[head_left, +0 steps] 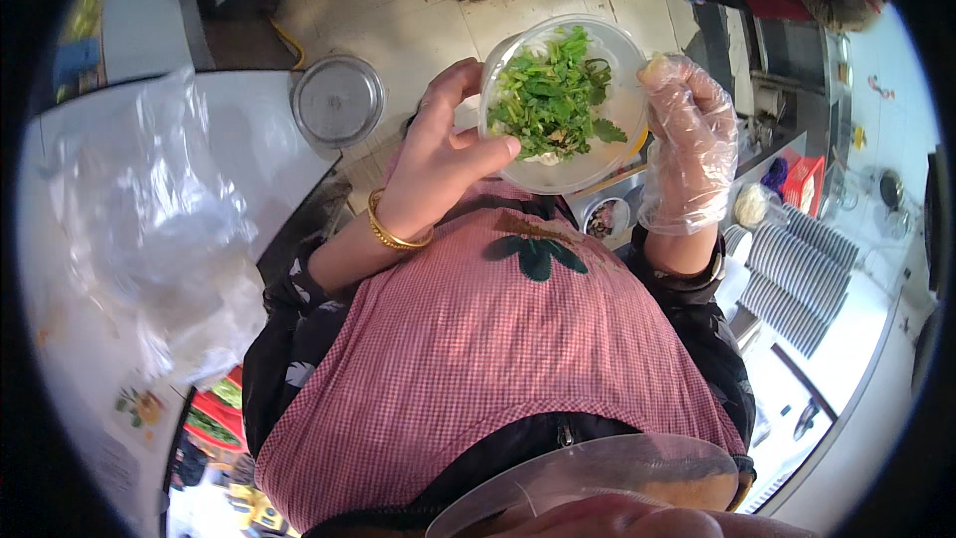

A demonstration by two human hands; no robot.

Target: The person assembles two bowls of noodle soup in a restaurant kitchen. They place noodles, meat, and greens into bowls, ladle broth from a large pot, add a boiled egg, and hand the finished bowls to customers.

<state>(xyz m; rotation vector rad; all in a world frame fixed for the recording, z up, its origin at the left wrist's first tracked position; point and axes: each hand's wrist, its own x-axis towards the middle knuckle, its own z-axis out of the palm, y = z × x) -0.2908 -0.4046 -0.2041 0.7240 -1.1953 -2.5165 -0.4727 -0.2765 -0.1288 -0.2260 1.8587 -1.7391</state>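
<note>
A clear plastic bowl (622, 60) filled with chopped green herbs (550, 100) over something white is held up in front of my chest. My left hand (438, 154), bare with a gold bracelet at the wrist, grips the bowl's left rim with the thumb on the edge. My right hand (687, 144), in a thin clear plastic glove, cups the bowl's right side. I wear a pink checked apron (498, 339) over dark sleeves.
A round steel lid or pot (337, 100) sits at the corner of a white counter (259, 154) on my left, beside crumpled clear plastic bags (149, 229). Stacked striped plates (797, 279) and small containers lie on the right counter. Tiled floor lies ahead.
</note>
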